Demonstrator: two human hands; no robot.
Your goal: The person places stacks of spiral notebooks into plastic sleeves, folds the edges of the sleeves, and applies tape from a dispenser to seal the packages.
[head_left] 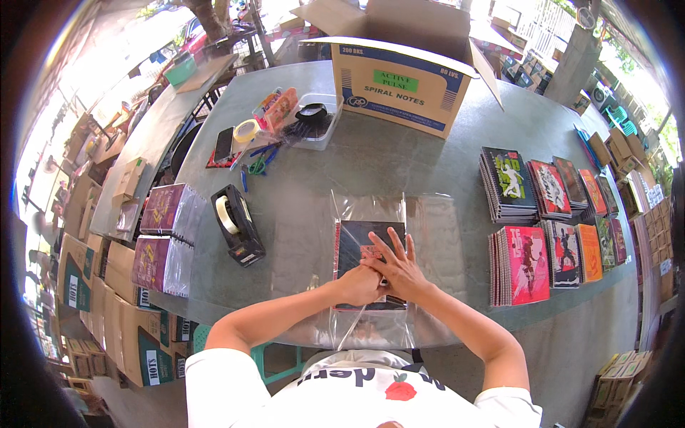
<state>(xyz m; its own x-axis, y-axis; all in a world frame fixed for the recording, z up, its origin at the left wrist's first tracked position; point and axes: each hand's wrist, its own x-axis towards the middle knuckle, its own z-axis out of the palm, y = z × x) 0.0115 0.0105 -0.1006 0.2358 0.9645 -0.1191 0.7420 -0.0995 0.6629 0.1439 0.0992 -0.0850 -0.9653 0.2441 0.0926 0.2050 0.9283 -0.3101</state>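
Note:
A dark-covered spiral notebook [352, 240] lies in front of me on clear plastic film [367, 205], which sticks out beyond its far and near edges. My right hand [402, 272] rests over the cover with its fingers spread and nothing held in them. Against its thumb side is my left hand [359, 284], curled closed above the notebook. Whatever the left fingers hold, if anything, is hidden. A clear plastic sheet [439, 221] spreads flat on the table around the notebook.
Left stand a black tape dispenser [237, 226] and film-wrapped purple notebooks [163, 262]. Beyond lie scissors [258, 165], a phone [224, 145] and a clear plastic tub [330, 128]. A large open carton [399, 89] stands at the back; several notebook stacks [526, 265] line the right.

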